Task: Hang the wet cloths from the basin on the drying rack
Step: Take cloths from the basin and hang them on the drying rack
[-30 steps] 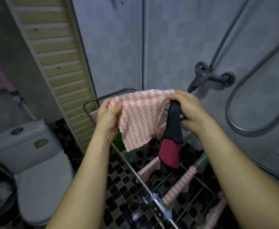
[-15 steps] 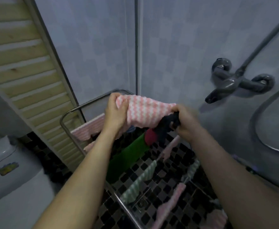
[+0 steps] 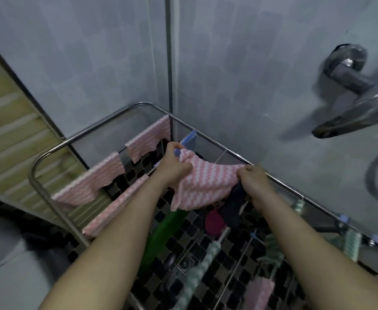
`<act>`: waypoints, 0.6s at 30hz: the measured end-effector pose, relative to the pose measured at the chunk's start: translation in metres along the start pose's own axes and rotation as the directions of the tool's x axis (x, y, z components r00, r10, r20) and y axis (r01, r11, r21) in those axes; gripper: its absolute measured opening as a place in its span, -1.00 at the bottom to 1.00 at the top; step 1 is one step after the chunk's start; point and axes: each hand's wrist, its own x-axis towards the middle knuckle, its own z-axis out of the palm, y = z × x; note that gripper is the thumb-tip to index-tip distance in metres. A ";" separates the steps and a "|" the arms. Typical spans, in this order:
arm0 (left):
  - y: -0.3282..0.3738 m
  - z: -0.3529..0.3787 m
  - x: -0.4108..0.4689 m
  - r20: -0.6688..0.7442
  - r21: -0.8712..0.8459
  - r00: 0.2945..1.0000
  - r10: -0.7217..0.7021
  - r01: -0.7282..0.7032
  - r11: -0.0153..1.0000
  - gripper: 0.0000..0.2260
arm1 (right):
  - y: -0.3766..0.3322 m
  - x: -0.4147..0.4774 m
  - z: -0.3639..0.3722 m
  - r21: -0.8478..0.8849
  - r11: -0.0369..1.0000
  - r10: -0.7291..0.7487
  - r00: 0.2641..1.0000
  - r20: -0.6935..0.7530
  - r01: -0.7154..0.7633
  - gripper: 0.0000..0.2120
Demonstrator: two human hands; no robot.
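A pink-and-white striped cloth (image 3: 205, 186) is stretched between my hands just above the rods of the metal drying rack (image 3: 49, 148). My left hand (image 3: 174, 166) grips its left corner, close to a blue striped cloth (image 3: 189, 139) on the rack. My right hand (image 3: 252, 182) pinches the right corner and also holds a dark cloth with a red end (image 3: 230, 211) that dangles below it. Two pink striped cloths (image 3: 89, 182) (image 3: 147, 139) hang on the far rods, and another (image 3: 114, 206) on the rod in front. The basin is out of view.
Green striped cloths (image 3: 197, 274) (image 3: 351, 242) and a pink one (image 3: 259, 291) hang on nearer rods. A green object (image 3: 161, 233) stands under the rack on the black mosaic floor. A shower tap (image 3: 353, 95) and hose jut from the right wall. A slatted door (image 3: 7, 130) stands left.
My hands carried the pink cloth down and forward, from chest height to just above the rack's rods. The view tilted down and closer to the rack; the dark cloth hangs lower.
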 end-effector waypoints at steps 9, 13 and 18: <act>0.000 0.009 0.043 0.052 0.059 0.975 0.217 -0.220 0.974 -0.77 | 0.012 0.030 0.005 -0.329 0.944 -0.028 0.995 -0.101 -0.007 -0.75; -0.003 0.035 0.079 -0.116 0.215 0.960 0.255 -0.227 0.950 -0.77 | 0.008 0.047 0.003 -0.408 0.909 0.035 0.993 -0.114 -0.079 -0.69; -0.011 0.041 0.094 -0.112 0.339 0.969 0.221 -0.172 0.925 -0.87 | 0.002 0.042 0.004 -0.446 0.892 0.039 0.995 -0.091 -0.076 -0.71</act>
